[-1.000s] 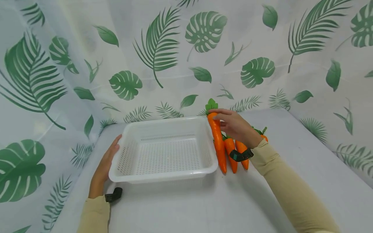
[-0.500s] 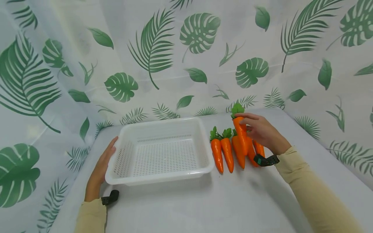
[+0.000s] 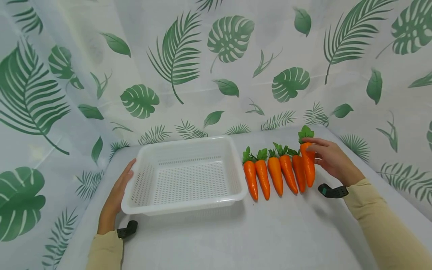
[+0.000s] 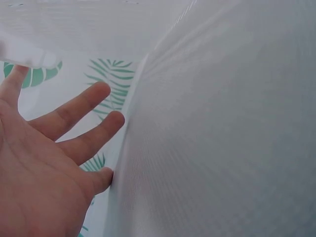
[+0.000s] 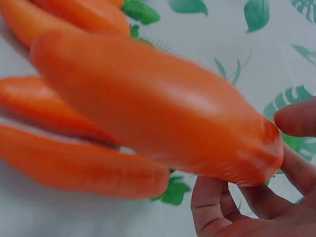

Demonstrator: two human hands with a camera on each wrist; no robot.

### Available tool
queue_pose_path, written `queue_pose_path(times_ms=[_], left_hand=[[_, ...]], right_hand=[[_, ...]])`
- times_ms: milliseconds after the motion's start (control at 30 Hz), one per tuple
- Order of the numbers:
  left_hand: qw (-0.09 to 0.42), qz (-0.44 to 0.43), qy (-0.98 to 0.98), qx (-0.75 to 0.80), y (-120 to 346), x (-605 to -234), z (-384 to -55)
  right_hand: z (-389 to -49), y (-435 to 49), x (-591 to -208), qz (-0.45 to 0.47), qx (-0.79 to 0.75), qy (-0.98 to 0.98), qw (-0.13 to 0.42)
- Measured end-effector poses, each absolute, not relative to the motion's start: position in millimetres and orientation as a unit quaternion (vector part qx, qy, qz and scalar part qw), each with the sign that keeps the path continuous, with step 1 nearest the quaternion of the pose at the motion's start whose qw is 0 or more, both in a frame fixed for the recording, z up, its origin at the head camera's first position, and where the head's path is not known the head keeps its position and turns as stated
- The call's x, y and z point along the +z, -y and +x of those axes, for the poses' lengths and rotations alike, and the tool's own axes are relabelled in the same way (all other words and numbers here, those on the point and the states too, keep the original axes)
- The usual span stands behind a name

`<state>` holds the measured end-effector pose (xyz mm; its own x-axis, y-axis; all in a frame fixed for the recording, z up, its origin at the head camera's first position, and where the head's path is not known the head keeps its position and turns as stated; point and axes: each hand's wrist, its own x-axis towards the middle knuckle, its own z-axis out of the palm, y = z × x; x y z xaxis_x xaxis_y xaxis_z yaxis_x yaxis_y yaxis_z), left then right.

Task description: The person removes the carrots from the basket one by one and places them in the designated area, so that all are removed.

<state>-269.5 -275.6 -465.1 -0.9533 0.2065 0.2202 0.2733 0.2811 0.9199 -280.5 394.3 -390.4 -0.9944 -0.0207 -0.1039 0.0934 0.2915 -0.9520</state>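
By its thick, leafy end, an orange carrot (image 3: 308, 165) is pinched between the fingers and thumb of my right hand (image 3: 332, 159). In the right wrist view the held carrot (image 5: 158, 106) spans the middle, with other carrots behind it. My left hand (image 3: 118, 191) rests against the left side of a white perforated plastic basket (image 3: 183, 208). The left wrist view shows the left hand (image 4: 54, 163) with fingers straight and spread, one fingertip touching the basket's rim. Several carrots (image 3: 275, 175) lie in a row right of the basket, tips toward me.
All of this rests on a white-covered table (image 3: 216, 240). Behind it and at the sides hangs a white curtain (image 3: 256, 123) printed with green leaves. A black wrist camera (image 3: 332, 191) is strapped at the right wrist, and another wrist camera (image 3: 127, 229) at the left.
The right hand has carried the carrot from the basket's right edge to the right end of the row, uncovering the carrots beneath. The left hand keeps its place at the basket.
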Motion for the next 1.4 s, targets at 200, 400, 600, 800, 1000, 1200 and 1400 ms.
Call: queue_pose_path(times_ms=[200,400,600,800,1000,1200,1400], left_hand=[[0.033,-0.151,0.799,-0.581,277,-469,-271],[0.030,-0.148,0.798,-0.584,277,-470,-271],[0.034,-0.137,0.803,-0.579,278,-469,-269],[0.057,-0.120,0.828,-0.544,281,-466,-266],[0.061,-0.076,0.856,-0.508,287,-461,-263],[0.068,-0.027,0.871,-0.485,293,-452,-262],[0.116,-0.028,0.878,-0.464,299,-421,-265]], right_hand=[[-281,-414,-409,0.044,-0.555,-0.830,0.035],[-284,-423,-425,0.062,-0.501,-0.863,0.018],[-289,-425,-437,0.071,-0.471,-0.879,0.009],[-297,-419,-445,0.084,-0.453,-0.888,0.005],[-302,-413,-450,0.075,-0.430,-0.900,0.001],[-303,-413,-454,0.057,-0.412,-0.909,-0.011],[-302,-414,-437,0.063,-0.393,-0.917,-0.010]])
